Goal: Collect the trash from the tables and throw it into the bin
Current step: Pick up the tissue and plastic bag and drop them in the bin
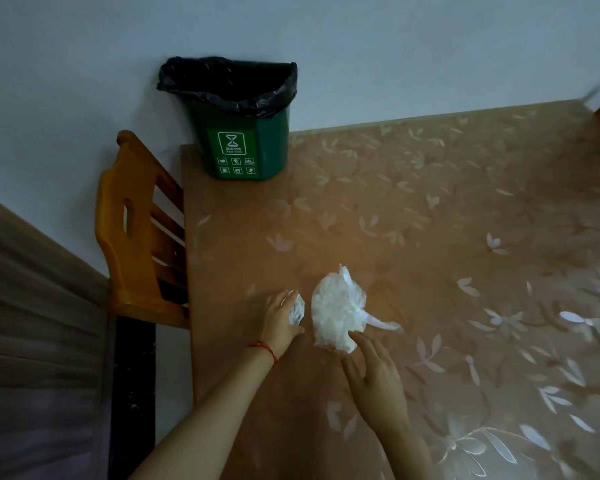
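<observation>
left hand (280,320) fingers curled round a crumpled tissue (297,310), right hand (374,372) fingers spread, touching the plastic bag (338,315), green bin (238,119) far off.

Crumpled white bag (338,311), lined green bin (236,119)

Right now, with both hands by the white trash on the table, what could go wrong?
The left hand grips only part of the small crumpled white paper, so it might slip out. The right hand is open and barely touches the big crinkly white plastic bag; a loose grab could drop it. The green bin with the black liner stands far off at the table's back corner, so a throw could miss.
</observation>
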Tool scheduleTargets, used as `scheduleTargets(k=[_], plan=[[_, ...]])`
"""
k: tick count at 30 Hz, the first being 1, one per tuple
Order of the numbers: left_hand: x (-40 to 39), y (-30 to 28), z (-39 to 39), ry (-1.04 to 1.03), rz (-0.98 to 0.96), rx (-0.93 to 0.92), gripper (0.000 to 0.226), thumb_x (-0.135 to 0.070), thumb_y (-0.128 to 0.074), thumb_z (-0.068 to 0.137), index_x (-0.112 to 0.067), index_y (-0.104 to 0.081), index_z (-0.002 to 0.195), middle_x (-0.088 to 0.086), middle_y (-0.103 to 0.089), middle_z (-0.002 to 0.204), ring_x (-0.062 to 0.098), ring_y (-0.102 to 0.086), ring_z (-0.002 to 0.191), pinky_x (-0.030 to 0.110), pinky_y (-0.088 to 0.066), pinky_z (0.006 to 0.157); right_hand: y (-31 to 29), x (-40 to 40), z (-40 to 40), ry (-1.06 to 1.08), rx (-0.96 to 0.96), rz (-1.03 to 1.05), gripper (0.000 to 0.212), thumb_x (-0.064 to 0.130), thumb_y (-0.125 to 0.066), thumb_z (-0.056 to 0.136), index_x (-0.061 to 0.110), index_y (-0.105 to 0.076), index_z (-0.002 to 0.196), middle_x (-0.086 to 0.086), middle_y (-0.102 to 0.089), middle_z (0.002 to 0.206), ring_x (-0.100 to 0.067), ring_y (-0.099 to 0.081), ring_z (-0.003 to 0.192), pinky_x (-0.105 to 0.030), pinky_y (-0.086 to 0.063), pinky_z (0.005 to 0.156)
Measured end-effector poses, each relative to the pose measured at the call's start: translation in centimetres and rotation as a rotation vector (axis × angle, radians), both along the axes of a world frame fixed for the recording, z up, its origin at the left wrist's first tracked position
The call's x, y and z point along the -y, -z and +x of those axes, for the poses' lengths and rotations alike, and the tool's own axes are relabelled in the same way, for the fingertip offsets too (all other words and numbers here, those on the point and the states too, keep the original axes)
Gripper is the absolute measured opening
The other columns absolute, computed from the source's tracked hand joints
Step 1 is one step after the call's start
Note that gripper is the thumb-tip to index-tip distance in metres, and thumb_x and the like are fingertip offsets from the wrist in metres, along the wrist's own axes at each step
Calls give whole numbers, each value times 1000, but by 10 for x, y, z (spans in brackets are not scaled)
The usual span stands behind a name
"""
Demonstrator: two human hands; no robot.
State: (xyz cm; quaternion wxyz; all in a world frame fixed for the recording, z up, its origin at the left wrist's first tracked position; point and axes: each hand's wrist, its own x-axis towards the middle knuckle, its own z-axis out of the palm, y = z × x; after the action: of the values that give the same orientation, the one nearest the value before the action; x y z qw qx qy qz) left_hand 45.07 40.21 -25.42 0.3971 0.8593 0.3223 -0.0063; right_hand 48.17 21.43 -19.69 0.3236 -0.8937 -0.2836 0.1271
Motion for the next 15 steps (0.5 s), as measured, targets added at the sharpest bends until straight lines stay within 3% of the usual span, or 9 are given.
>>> scheduleTargets(k=[3,5,8,10,11,13,15], plan=[[1,7,-1,25,59,-23,58,-4,-80,59,-3,-59,113,14,-59,111,30,-49,108,30,-36,91,-1,-2,1,10,-14,-1,52,46,-42,82,15,-56,122,1,-60,120,-17,-56,107,-25,-40,82],[4,11,-4,-13,72,55,39,8,-74,57,4,-65,95,19,-62,93,26,-55,94,28,-39,79,1,-2,2,1,-9,0,59,51,-35,79,15,-56,122,1,-60,119,-17,-57,106,-26,-41,82],[7,18,-8,-95,24,195,15,17,-61,59,8,-65,71,18,-57,70,6,-59,74,19,-40,64,5,-2,5,-5,-4,0,49,43,-44,83,14,-57,121,-1,-61,118,-19,-57,106,-24,-39,80],[5,12,-10,-158,8,171,4,6,-62,67,3,-66,67,19,-60,66,19,-60,65,20,-37,59,8,-3,7,-4,-8,-3,40,32,-52,86,13,-57,121,-2,-60,120,-19,-56,109,-24,-38,80],[2,10,-12,-201,-14,175,8,1,-62,69,1,-65,61,20,-60,62,22,-57,58,21,-34,54,9,-4,9,-5,-8,3,39,30,-52,85,13,-57,121,-2,-60,121,-19,-56,110,-23,-38,81],[3,1,-15,-276,-178,177,24,-9,-59,71,-6,-56,48,15,-53,47,12,-45,46,19,-32,47,11,-5,12,-7,-5,18,37,28,-54,87,13,-57,121,-2,-60,121,-18,-55,111,-23,-38,82],[3,-8,-23,-380,-359,119,29,-24,-60,72,-7,-49,51,2,-44,40,7,-36,43,17,-31,48,12,-9,15,1,0,24,35,26,-57,89,12,-57,120,-1,-61,120,-16,-55,112,-21,-36,84]])
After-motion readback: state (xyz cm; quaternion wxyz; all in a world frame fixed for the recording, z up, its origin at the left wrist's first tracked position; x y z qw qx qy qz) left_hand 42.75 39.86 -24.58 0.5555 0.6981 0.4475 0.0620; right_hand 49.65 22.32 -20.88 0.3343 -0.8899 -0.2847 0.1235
